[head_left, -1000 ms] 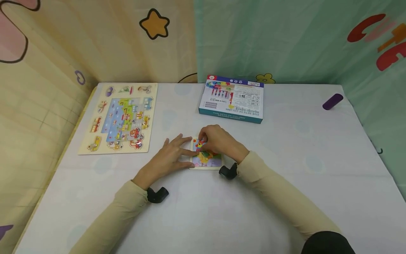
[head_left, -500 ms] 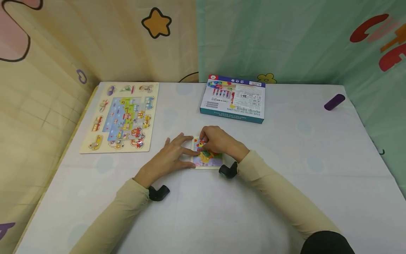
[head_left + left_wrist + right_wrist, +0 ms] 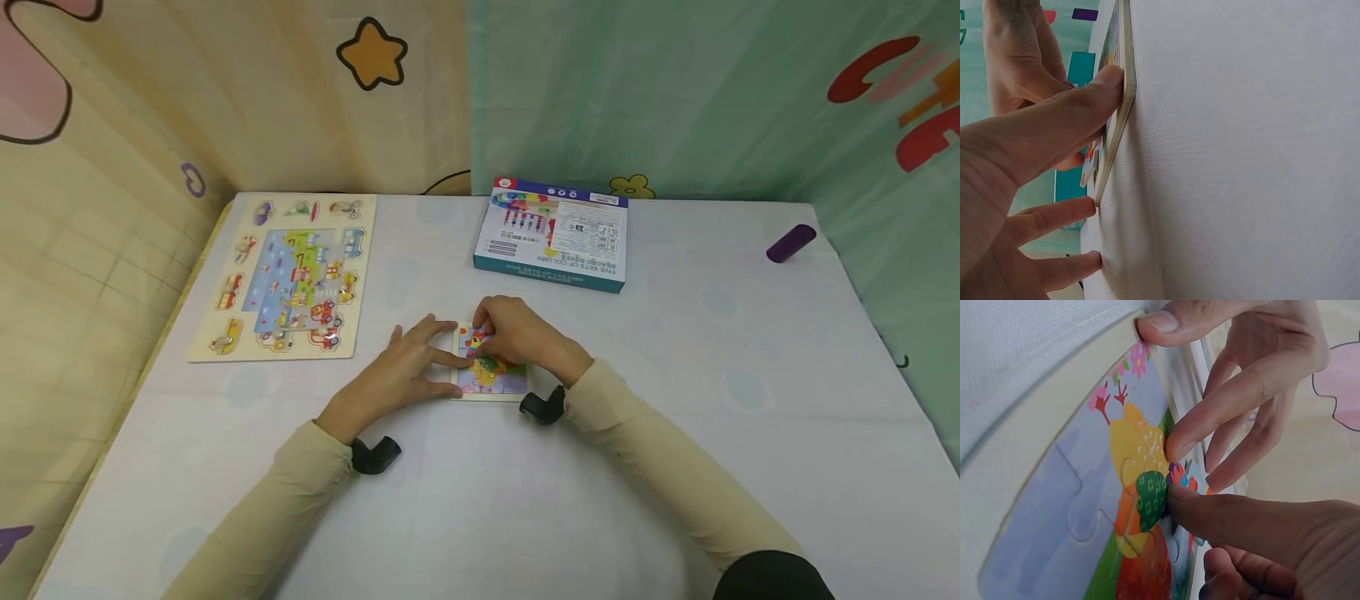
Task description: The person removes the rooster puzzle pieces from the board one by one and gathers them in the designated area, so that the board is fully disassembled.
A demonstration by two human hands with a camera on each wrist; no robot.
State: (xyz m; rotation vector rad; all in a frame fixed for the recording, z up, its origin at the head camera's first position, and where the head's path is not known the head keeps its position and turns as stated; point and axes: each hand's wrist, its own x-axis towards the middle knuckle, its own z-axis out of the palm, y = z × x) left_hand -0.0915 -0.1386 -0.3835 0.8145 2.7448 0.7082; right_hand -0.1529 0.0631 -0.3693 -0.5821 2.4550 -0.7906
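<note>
Two hands work at one small puzzle, which lies flat on the table, on the near side of the box and apart from it. The left hand, near the box's left and on its near side, grasps nothing: its fingers are spread and extended, one thumb on the puzzle's border and one forefinger on its face. The right hand, directly on the near side of the box, pinches one piece between thumb and finger; this piece stands tilted at the puzzle's far left part, on the side toward the box. Two sleeves enter from the near edge, with one black wrist mount at each cuff: the left and the right both lie on the near side of the box.

To the left of the box lies one large board, with ten small pictures round its border. To the right of the box, well apart, lies one purple cylinder. Two cloths hang behind the box, one cream and one green; one orange star marks the cream cloth, beyond the box and leftward.
</note>
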